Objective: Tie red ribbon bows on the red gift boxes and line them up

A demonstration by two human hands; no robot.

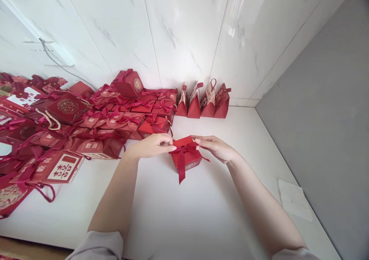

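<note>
A small red gift box stands on the white table, with a dark red ribbon tied in a bow on its top; one tail hangs down the front. At the box's upper left, my left hand pinches the ribbon bow between thumb and fingers. My right hand is at the upper right corner, its thumb and fingertips closed together on the ribbon's other side.
Many red boxes with ribbons crowd the left and back of the white table. Several upright triangular boxes line the tiled wall. A white tissue lies at the right, near a grey panel.
</note>
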